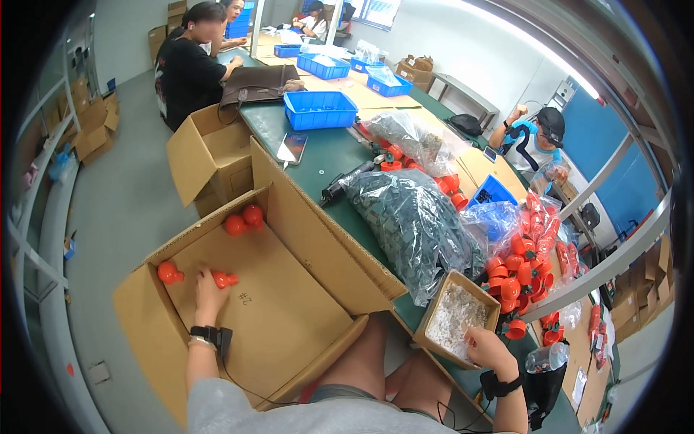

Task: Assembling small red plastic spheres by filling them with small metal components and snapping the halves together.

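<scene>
Left hand (210,295): fingers at red bulb-shaped part (223,280) in large cardboard box (311,231). Right hand (493,353): fingers at white bits (452,318) in carton (477,296) right of box. Both grips unclear. Carton at worktop (311,181) edge; wrist knock may spill it.

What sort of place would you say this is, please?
It is most likely a small-parts assembly or packing workshop: red plastic parts are heaped on a long green-topped workbench, blue plastic bins stand on it, and a large open cardboard box sits beside it.
</scene>
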`<control>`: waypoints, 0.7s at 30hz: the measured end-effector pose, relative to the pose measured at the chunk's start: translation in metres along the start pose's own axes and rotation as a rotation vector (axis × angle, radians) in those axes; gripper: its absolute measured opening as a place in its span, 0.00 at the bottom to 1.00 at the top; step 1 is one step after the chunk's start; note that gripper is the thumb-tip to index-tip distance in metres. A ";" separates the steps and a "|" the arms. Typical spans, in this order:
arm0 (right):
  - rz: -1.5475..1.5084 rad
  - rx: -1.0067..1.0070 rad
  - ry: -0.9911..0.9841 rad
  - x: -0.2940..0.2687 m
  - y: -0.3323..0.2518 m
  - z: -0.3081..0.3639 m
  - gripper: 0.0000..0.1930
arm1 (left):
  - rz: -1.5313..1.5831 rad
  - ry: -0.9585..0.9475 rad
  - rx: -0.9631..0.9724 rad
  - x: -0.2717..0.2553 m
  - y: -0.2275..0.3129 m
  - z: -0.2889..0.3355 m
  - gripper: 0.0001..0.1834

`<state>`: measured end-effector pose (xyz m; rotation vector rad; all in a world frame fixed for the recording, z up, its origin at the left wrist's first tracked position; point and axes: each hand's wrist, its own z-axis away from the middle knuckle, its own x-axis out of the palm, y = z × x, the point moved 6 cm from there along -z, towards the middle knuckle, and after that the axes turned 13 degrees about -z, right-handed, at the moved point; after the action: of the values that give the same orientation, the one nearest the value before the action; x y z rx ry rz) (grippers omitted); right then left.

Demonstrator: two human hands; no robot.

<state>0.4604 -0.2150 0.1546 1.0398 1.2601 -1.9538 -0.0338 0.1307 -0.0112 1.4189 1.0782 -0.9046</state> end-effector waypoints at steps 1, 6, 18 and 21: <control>-0.024 -0.013 0.033 0.002 -0.003 0.005 0.10 | -0.031 -0.041 0.082 0.001 0.004 0.007 0.30; -0.205 0.022 0.057 -0.001 -0.018 0.021 0.10 | 1.218 -0.712 -0.078 -0.002 0.048 0.036 0.25; -0.302 0.072 0.201 -0.058 0.001 0.065 0.10 | 2.079 -0.478 -0.575 -0.138 0.032 0.134 0.23; -0.238 0.200 0.121 -0.100 0.006 0.102 0.10 | 1.888 0.136 -0.316 -0.260 0.010 0.135 0.27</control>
<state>0.4871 -0.3056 0.2618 1.1656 1.3253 -2.2653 -0.0970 -0.0372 0.2207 1.4809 -0.3106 0.7052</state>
